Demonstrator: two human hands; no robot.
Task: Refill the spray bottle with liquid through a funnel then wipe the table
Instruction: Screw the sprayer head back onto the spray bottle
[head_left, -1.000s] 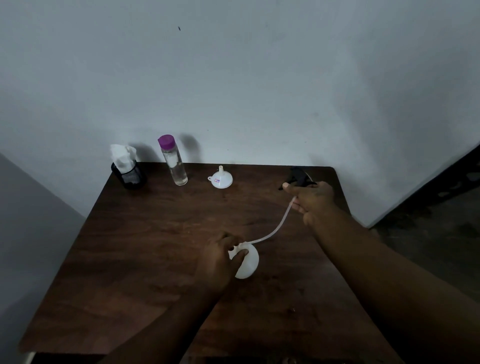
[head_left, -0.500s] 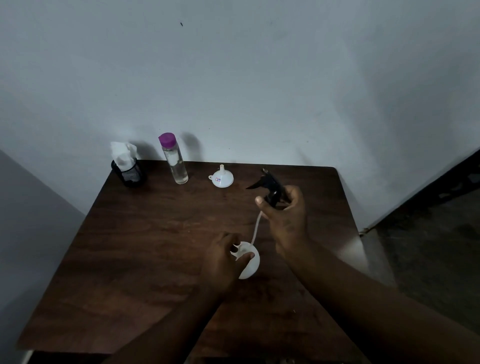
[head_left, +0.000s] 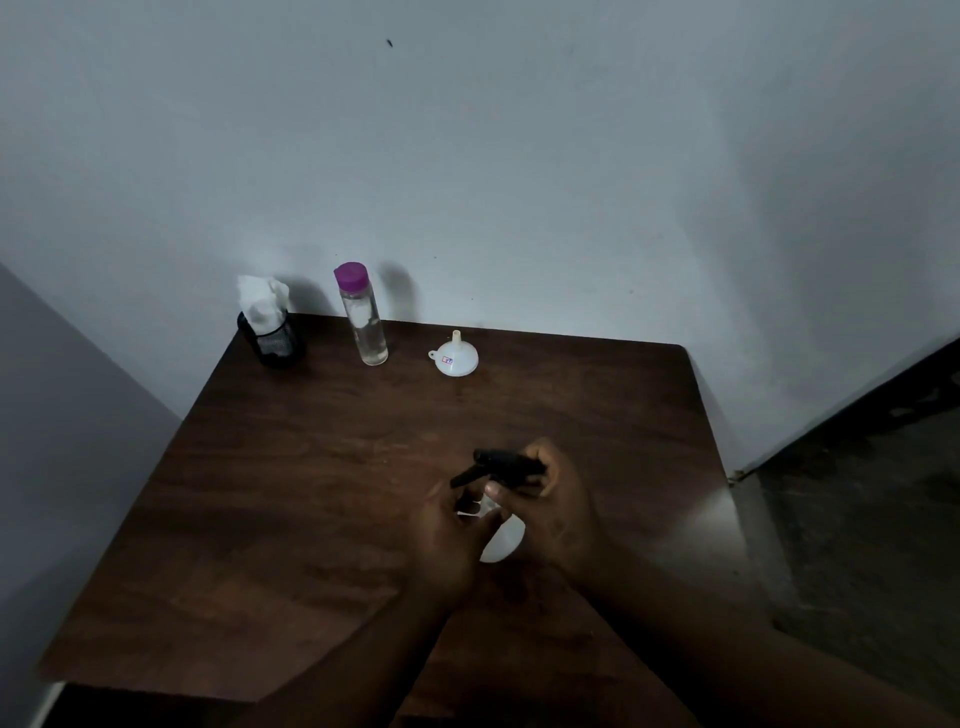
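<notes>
A small white spray bottle (head_left: 503, 540) stands near the middle of the dark wooden table (head_left: 311, 493). My left hand (head_left: 447, 535) grips the bottle near its neck. My right hand (head_left: 550, 504) holds the black spray head (head_left: 498, 464) directly over the bottle's mouth; the dip tube is hidden. A white funnel (head_left: 456, 356) lies mouth-down at the back of the table. To its left stands a clear bottle with a purple cap (head_left: 361, 314), holding clear liquid.
A black mesh holder with white tissue (head_left: 267, 325) sits at the table's back left corner. The table stands against a pale wall (head_left: 519, 182). Dark floor (head_left: 872, 519) lies past the right edge.
My right hand has carried the spray head from the far right back toward me and down onto the bottle's mouth, and the tube is no longer visible. My left hand has kept hold of the bottle.
</notes>
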